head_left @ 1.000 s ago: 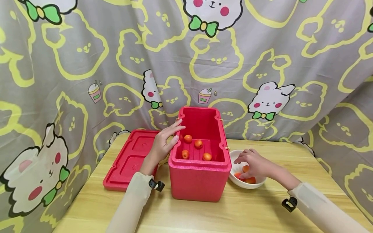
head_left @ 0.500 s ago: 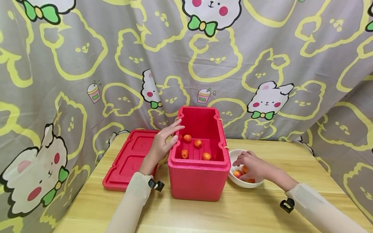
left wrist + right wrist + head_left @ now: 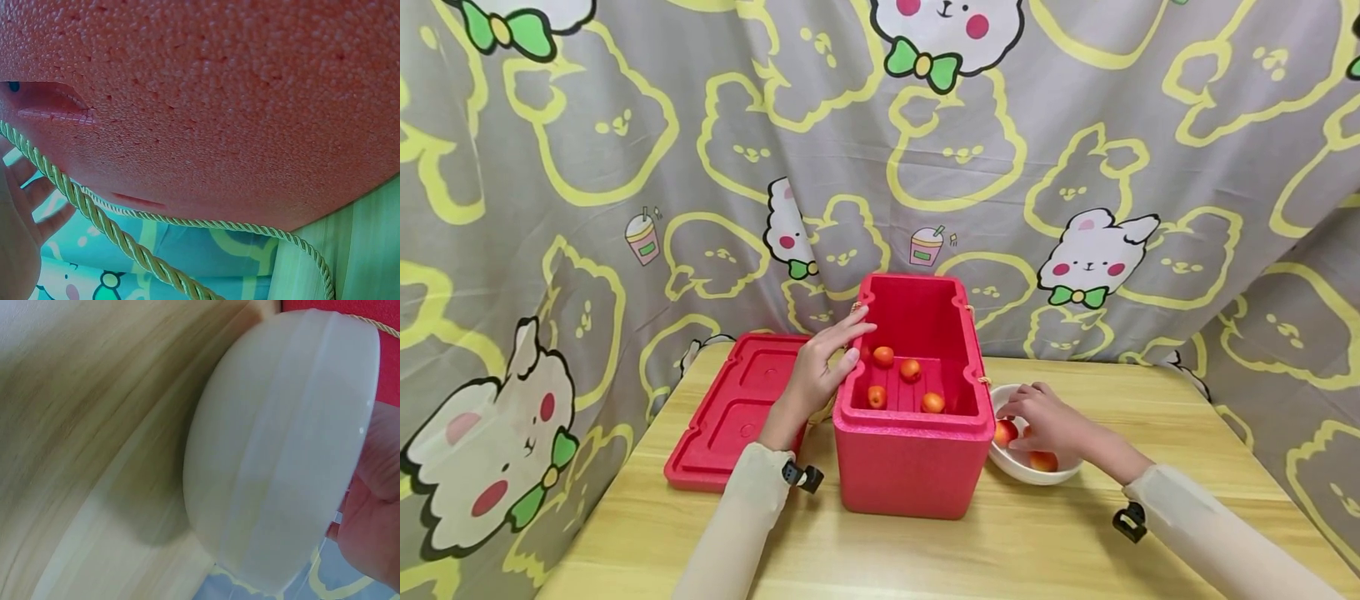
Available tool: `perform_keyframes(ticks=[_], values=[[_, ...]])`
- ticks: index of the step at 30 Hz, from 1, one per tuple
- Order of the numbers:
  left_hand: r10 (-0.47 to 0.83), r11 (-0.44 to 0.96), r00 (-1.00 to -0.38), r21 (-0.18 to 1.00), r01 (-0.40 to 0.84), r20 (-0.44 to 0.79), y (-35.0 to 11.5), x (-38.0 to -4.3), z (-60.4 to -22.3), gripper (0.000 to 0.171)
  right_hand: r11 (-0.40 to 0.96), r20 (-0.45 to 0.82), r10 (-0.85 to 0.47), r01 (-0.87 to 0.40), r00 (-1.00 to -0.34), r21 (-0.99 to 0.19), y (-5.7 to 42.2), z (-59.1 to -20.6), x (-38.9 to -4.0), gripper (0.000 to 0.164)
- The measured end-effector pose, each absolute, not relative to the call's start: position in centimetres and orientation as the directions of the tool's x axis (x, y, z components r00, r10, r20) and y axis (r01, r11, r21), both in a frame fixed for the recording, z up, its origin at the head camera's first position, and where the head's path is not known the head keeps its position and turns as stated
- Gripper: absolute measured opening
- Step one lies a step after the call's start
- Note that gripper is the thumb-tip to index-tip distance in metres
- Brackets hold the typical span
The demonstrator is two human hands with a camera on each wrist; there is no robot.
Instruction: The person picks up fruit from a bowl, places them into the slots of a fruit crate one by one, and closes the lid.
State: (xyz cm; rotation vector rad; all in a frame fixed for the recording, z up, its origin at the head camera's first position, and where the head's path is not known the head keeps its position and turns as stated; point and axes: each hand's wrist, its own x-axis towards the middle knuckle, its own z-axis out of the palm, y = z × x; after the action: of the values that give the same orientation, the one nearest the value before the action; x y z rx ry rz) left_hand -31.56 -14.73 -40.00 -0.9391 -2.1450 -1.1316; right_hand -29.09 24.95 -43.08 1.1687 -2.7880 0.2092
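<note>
My left hand (image 3: 816, 371) rests on the left rim of a red foam box (image 3: 913, 471), its fingers lying over the edge. In the left wrist view, yellow twisted rope (image 3: 112, 231) hangs between that hand and the box wall. Several small orange-red fruits, one being the near-left fruit (image 3: 877, 397), lie on the box floor. Inside the white bowl (image 3: 1037, 477), right of the box, my right hand (image 3: 1052, 423) pinches an orange-red fruit (image 3: 1004, 432) between fingers and thumb. Another fruit (image 3: 1043, 461) lies in the bowl under the palm. The bowl's wall hides the fingertips in the right wrist view.
A red lid (image 3: 737, 421) with recessed panels lies on the wooden table (image 3: 910, 558), left of the box. The bowl stands close beside the box's right wall. A grey patterned curtain (image 3: 842, 150) hangs right behind the table.
My right hand has shifted slightly left within the bowl, and a fruit has moved up and left to the bowl's left side with it. My left hand stays on the box rim.
</note>
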Motion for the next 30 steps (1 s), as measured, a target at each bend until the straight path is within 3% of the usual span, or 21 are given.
perform_keyframes(ticks=[6, 17, 30], values=[[0.331, 0.404, -0.616, 0.482, 0.777, 0.715, -14.77, -31.61, -40.07, 0.048, 0.672, 0.182, -0.723, -0.739, -0.667, -0.038, 24.34, -43.20, -29.21, 0.030], [0.336, 0.408, -0.609, 0.472, 0.782, 0.719, -14.73, -31.67, -39.99, 0.048, 0.746, 0.182, -0.650, -0.665, -0.738, -0.029, 24.43, -43.21, -29.18, 0.028], [0.335, 0.407, -0.609, 0.473, 0.782, 0.719, -14.74, -31.48, -39.89, 0.048, 0.724, 0.186, -0.672, -0.688, -0.717, -0.036, 24.34, -43.46, -29.22, 0.031]])
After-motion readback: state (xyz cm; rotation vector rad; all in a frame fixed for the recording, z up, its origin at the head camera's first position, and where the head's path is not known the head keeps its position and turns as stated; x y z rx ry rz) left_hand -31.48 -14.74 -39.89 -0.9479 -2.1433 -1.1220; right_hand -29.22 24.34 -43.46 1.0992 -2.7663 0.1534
